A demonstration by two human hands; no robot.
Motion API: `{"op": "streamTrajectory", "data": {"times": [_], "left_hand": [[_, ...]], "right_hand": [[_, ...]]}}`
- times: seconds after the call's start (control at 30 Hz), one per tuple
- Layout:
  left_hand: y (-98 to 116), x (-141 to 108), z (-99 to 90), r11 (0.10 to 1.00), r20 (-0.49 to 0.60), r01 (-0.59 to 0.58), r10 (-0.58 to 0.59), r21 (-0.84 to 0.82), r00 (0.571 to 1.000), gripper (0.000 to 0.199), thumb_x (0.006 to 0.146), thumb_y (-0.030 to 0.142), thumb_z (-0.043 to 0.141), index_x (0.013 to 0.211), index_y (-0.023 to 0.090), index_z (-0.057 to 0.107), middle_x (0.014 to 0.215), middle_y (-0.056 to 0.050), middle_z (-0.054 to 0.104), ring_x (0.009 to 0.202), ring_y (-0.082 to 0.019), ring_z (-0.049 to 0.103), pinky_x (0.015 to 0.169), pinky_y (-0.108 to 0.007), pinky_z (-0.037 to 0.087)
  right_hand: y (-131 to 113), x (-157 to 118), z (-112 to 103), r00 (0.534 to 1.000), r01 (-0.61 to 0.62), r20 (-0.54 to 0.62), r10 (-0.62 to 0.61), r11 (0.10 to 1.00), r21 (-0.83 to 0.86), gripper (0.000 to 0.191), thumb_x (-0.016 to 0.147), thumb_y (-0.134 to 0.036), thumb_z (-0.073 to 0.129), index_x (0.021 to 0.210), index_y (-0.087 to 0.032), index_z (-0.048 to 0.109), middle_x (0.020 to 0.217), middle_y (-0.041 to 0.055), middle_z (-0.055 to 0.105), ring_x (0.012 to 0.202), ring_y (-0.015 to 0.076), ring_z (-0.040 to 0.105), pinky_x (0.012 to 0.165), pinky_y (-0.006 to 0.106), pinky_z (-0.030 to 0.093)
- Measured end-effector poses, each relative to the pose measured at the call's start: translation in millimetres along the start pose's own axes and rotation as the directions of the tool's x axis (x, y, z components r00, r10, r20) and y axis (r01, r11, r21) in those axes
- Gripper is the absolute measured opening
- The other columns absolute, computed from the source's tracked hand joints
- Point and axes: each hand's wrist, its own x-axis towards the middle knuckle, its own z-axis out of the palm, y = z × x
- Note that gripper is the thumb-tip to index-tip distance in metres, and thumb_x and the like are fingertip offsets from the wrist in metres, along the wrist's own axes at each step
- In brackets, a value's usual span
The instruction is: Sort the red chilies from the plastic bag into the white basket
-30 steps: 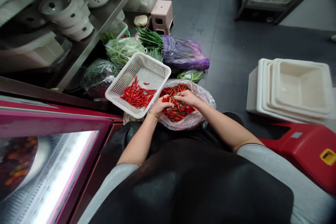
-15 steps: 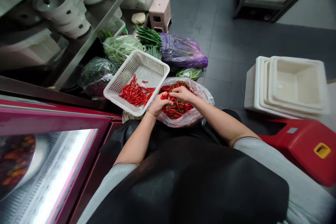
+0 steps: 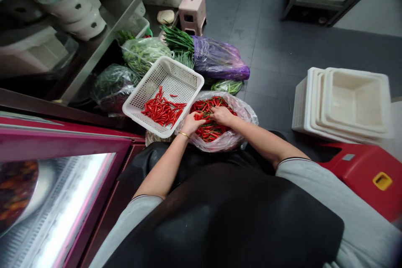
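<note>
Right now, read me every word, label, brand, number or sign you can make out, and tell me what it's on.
No text can be read in this view.
Pale patch on the red object, perhaps a label: too small to read.
Purple bag: no lettering can be made out.

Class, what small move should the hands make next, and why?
Probably the right hand should pinch a chilli from the bag and bring it to the left hand for stemming. The right hand is among the bag's green-stemmed chillies; the chillies in the basket look all red, and the left hand seems to hold red ones too.
</note>
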Motion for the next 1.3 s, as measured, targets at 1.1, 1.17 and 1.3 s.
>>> {"op": "streamTrajectory", "data": {"times": [1.1, 1.17, 1.3], "left_hand": [[22, -3, -23.4, 0.923, 0.081, 0.078, -0.051, -0.376, 0.995, 0.034, 0.047, 0.019, 0.082, 0.070, 0.011, 0.059, 0.060, 0.002, 0.058, 0.053, -0.008, 0.052, 0.049, -0.021, 0.041], [20, -1, -16.9, 0.915, 0.094, 0.084, -0.051, -0.396, 0.994, 0.036, 0.047, 0.018, 0.082, 0.074, 0.012, 0.059, 0.067, 0.000, 0.062, 0.058, -0.009, 0.056, 0.052, -0.021, 0.044], [26, 2, 10.4, 0.871, 0.177, 0.158, -0.083, -0.466, 0.981, 0.050, 0.045, 0.017, 0.082, 0.088, 0.013, 0.057, 0.078, -0.002, 0.068, 0.064, -0.013, 0.062, 0.058, -0.025, 0.051]], "right_hand": [[5, 8, -34, 0.933, -0.358, 0.065, 0.354, 0.931, 0.073, 0.026, 0.086, -0.015, 0.053, 0.099, -0.007, 0.074, 0.104, 0.0202, 0.071, 0.093, 0.0266, 0.067, 0.078, 0.032, 0.048], [7, 7, -44, 0.935, -0.351, 0.003, 0.355, 0.923, 0.159, 0.025, 0.087, -0.023, 0.056, 0.096, -0.010, 0.075, 0.098, 0.0165, 0.073, 0.087, 0.0234, 0.067, 0.076, 0.029, 0.047], [1, 2, -62, 0.923, -0.220, -0.152, 0.355, 0.807, 0.549, 0.033, 0.093, -0.036, 0.050, 0.091, -0.014, 0.075, 0.079, 0.0060, 0.073, 0.069, 0.0141, 0.063, 0.067, 0.023, 0.044]]}}
